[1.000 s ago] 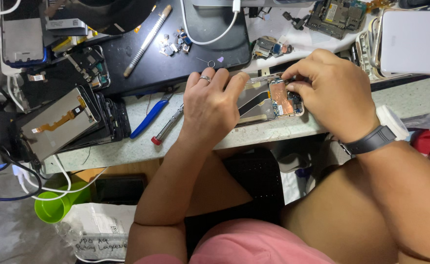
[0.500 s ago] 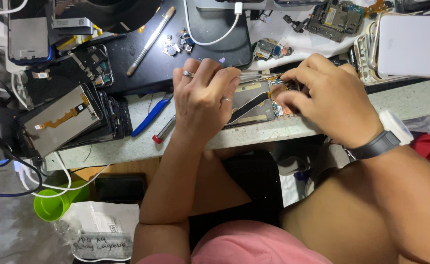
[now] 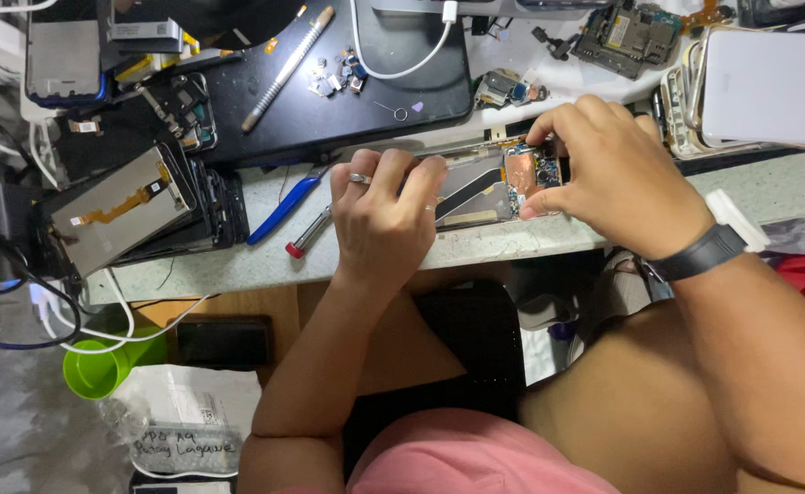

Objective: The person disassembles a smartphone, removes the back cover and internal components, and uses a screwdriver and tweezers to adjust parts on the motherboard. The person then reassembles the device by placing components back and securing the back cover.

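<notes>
Bracing: my left hand (image 3: 386, 212) presses the opened phone with exposed blue circuit board (image 3: 503, 183) flat on the tabletop (image 3: 512, 240), fingers together.
Pinching: right hand (image 3: 617, 174) fingers nip the board's corner.

The left hand (image 3: 386, 220) lies palm-down with fingers curled, while the right hand (image 3: 617, 174) pinches with bent fingers, forearms angling inward.
</notes>
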